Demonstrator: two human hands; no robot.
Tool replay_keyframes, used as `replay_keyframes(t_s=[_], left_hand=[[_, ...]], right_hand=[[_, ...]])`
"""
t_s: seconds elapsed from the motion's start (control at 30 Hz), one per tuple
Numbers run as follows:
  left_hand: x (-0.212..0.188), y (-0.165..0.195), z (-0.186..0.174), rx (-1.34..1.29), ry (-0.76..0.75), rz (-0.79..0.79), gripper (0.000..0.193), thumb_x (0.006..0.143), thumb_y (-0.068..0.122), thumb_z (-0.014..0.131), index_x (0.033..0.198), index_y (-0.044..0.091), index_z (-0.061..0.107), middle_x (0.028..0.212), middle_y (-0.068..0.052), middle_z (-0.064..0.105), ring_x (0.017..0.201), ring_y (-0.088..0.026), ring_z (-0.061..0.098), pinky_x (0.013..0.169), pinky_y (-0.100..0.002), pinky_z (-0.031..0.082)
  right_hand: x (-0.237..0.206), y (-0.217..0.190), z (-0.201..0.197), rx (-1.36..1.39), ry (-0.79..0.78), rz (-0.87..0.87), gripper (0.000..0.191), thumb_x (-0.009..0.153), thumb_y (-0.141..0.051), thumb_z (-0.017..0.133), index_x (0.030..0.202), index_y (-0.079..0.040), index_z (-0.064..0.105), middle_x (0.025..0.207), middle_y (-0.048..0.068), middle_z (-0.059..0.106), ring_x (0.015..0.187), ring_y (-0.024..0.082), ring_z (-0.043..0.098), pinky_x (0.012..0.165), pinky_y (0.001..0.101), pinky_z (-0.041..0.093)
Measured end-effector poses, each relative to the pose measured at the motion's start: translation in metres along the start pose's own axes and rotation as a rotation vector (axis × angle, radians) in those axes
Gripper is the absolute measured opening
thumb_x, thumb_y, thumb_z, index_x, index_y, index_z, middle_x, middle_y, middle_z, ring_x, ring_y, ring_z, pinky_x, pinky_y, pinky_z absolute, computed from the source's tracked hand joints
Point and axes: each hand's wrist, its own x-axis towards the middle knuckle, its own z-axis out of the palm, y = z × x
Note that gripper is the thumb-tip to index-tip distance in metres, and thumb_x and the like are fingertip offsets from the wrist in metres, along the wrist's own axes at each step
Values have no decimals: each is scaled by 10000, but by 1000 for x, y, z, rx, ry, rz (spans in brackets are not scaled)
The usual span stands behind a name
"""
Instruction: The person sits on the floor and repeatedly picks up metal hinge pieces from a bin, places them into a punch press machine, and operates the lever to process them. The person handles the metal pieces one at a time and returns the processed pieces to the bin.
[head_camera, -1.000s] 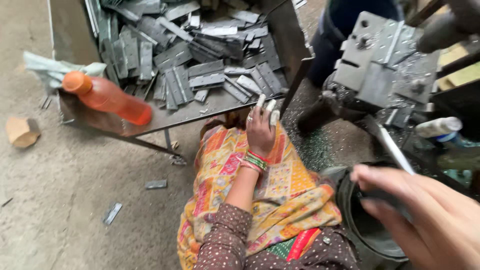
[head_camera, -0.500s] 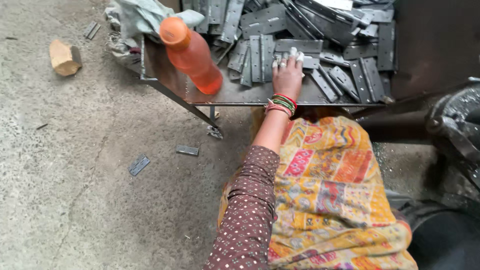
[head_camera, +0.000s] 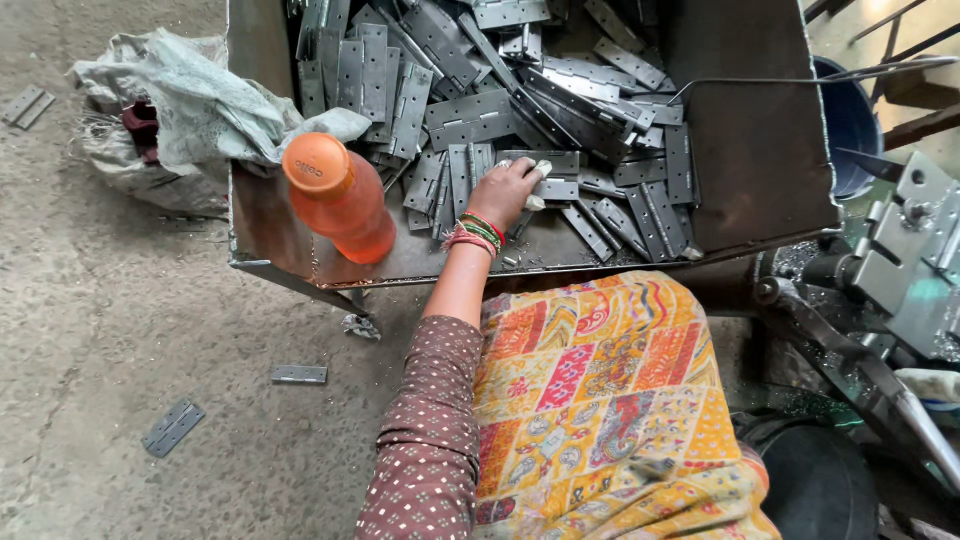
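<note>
My left hand reaches into a rusty metal tray heaped with grey metal hinges. Palm down at the near edge of the pile, its taped fingertips and thumb close around one hinge. Coloured bangles circle the wrist, and the arm has a brown dotted sleeve. A patterned orange and yellow cloth covers my lap below the tray. My right hand is out of sight.
An orange plastic bottle stands in the tray's near left corner. A crumpled pale sack lies against the tray's left side. Loose hinges lie on the concrete floor. A grey metal machine and a blue bucket are at right.
The view swung left from the machine to the tray. My right hand dropped out of view. My left hand moved deeper onto the hinge pile and closed on one.
</note>
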Motion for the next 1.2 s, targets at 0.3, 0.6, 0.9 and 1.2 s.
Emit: replay_keyframes(t_s=[0.3,0.6,0.9,1.2], left_hand=[[12,25,12,483,158,176,308,927,209,521,1161,54,647,975,-103,655,890,-242,698,863,-432,577],[29,69,-27,254,2,-29,164,984,90,572,1138,95,629,918,-123,668,818,-298,698,676,-420,571],[62,330,-79,-656,84,-125,232,1005,130,651,1205,53,561,757,-143,681,636,-284,670,580,-414,483],[87,506,10,210,-147,188,683,962,593,353,1347,100,625,1581,-86,455,1413,-243,389,1189,-573,196]], right_hand=[[-19,77,-18,-704,-99,32,581,980,-459,585,1439,-108,524,1051,206,720,874,338,751,739,464,612],[-31,68,-7,-655,-386,323,603,874,-638,618,1098,-81,561,818,173,791,726,338,808,693,493,599],[-36,18,2,-529,-418,246,578,890,-570,663,1140,-49,630,945,179,780,853,342,757,820,465,585],[-41,16,7,-508,-322,168,612,871,-571,700,1131,-20,642,1096,237,725,1049,408,702,912,483,551]])
